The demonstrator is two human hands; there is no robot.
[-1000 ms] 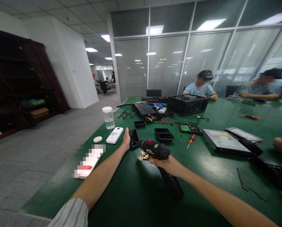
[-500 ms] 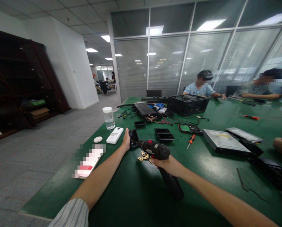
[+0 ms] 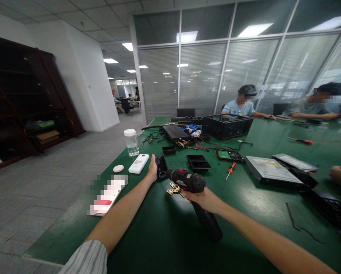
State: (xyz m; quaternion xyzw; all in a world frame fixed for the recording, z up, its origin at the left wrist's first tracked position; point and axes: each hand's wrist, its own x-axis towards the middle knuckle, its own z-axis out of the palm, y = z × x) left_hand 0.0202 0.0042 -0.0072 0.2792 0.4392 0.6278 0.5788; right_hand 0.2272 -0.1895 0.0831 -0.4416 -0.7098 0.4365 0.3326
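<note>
My right hand (image 3: 200, 198) is wrapped round the grip of a black cordless drill (image 3: 187, 179) with red parts, its nose pointing left. The drill's tip meets a small black box-like case (image 3: 161, 167), which my left hand (image 3: 153, 168) holds tilted up from its left side. Whether the tip touches a screw in the case is too small to tell. Several small brass-coloured hinges (image 3: 173, 189) lie on the table just below the drill's nose. Behind the drill rests an open black case (image 3: 199, 163) with two halves, and another small black tray (image 3: 169, 150) is farther back.
On the green table (image 3: 147, 232) stand a clear jar (image 3: 132, 144), a white device (image 3: 139, 163) and a phone (image 3: 110, 196) at left. An orange screwdriver (image 3: 231, 170), a disc drive (image 3: 273, 171) and a black metal frame (image 3: 227, 127) are to the right. Two people sit across.
My hands, the drill and the black case stay almost still. Across the table, one person's hand has moved down and to the right.
</note>
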